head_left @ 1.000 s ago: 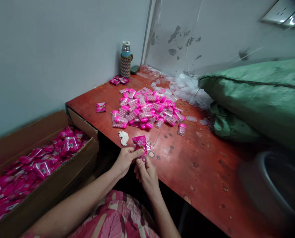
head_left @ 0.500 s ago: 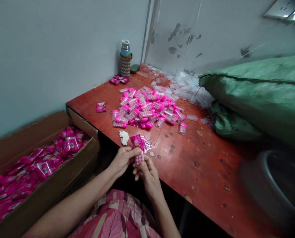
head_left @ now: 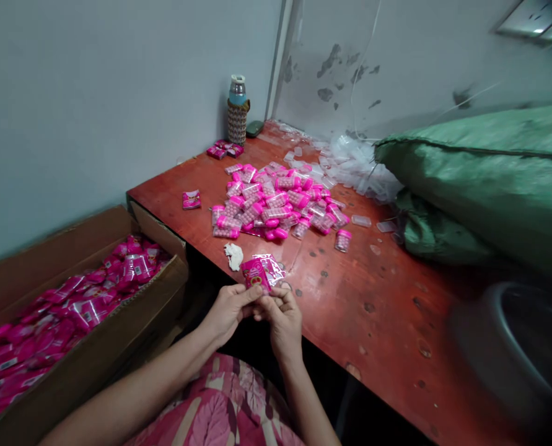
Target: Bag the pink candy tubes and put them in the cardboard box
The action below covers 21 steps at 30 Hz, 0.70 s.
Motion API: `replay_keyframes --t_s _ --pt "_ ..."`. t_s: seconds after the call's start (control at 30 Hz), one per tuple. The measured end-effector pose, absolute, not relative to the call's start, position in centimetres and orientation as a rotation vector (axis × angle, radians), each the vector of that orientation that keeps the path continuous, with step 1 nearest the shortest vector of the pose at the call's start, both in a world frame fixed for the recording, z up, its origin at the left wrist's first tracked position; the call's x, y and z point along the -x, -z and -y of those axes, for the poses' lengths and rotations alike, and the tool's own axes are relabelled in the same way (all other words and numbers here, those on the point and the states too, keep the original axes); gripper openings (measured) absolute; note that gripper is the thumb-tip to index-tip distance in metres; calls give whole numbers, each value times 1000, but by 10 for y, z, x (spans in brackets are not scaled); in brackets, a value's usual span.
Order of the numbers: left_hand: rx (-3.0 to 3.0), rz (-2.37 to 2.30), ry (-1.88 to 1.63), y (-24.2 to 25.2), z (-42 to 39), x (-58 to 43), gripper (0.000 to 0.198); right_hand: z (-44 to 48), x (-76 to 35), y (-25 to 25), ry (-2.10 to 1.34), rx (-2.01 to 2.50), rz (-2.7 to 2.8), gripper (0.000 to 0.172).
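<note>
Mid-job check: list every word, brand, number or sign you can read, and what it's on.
No text is readable.
Held packet: print on its front, too small and blurred.
Lone packet: printed front, too small.
Packets by the flask: print too small.
Boxed packets: pale label patches, unreadable.
Jars: no lettering I can make out.

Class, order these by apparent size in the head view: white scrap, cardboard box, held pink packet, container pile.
Largest to smallest:
1. Cardboard box
2. Container pile
3. Held pink packet, partly hidden
4. White scrap
</note>
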State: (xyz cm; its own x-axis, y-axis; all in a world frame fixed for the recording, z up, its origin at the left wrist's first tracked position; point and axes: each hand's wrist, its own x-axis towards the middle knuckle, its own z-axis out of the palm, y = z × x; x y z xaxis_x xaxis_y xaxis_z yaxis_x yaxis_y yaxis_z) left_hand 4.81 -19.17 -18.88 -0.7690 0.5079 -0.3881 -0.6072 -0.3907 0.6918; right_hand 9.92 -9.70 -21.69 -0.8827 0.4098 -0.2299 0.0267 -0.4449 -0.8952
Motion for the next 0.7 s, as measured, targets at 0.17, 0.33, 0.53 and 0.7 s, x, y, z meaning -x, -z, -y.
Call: replay_keyframes --t_s 0.17,0.33,0.53,0.7 --pt "390 -1159 -2713 182 240 -27 37 88 -103 211 -2376 573 1595 19" --pt "239 -1654 -2635 196 240 -10 42 77 -106 217 -2281 618 1726 19" --pt "-1043 -2875 -1358 221 185 0 33 74 -108 217 -2233 617 1815 21" --pt "-1288 -3125 -949 241 175 3 23 65 -108 210 -2107 640 1916 21"
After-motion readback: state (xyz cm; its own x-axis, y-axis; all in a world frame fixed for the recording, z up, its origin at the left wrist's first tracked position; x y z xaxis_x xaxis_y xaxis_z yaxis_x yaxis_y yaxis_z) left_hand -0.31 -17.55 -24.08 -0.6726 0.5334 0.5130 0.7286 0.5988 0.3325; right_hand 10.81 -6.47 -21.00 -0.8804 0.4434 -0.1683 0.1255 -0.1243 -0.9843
